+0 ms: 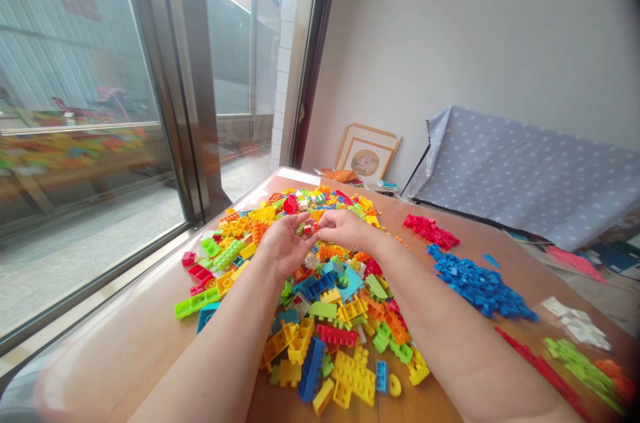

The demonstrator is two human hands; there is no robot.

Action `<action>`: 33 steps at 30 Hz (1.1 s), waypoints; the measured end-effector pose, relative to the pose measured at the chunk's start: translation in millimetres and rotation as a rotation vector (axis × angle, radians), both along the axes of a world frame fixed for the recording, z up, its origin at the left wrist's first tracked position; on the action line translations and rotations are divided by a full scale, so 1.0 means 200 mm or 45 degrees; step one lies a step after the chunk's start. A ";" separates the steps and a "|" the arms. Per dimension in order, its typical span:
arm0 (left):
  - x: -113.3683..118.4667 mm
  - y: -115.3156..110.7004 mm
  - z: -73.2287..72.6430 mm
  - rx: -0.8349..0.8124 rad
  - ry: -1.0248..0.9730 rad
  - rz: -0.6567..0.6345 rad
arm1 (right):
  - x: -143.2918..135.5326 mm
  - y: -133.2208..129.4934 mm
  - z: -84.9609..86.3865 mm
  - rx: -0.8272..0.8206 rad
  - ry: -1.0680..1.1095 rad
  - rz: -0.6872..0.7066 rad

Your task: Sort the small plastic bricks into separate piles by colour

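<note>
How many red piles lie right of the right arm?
2: one compact red pile beyond the blue pile, and one long red pile beside the right forearm. The forearm may hide more.

Pale wall [465,43], dark-framed windows [100,69], bright daylight, speckled floor [95,253] outside, glossy wooden table [115,329]

Left hand [286,243]: yours is palm up, small bricks [308,229] at its fingers.
Right hand [347,231]: your fingertips bend in beside them; whether they pinch one is unclear.
Pile [320,287]: mixed colours, on the table [115,343] beneath and around your hands.
Your right: red heap [431,230], blue heap [483,286], white heap [577,323], green heap [583,366].
Beyond: frames [367,159] by the wall [450,29], dotted cloth [520,176].
</note>
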State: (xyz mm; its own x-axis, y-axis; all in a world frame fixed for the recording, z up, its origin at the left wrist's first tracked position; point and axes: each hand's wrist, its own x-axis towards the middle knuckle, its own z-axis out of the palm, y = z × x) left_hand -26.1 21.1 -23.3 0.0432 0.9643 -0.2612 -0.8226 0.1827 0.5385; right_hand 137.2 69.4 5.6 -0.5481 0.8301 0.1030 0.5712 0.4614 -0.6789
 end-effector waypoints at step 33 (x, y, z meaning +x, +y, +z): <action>0.66 -0.49 0.19 0.107 0.185 -0.526 | 0.54 -0.82 -0.08 0.509 0.139 -0.588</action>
State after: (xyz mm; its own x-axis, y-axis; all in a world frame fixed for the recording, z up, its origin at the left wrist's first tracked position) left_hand 105.7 -76.3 14.6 0.3979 0.8919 -0.2147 -0.6044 0.4310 0.6701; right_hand 246.0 -94.2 -11.2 -0.1103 0.8648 0.4899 0.7093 0.4138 -0.5707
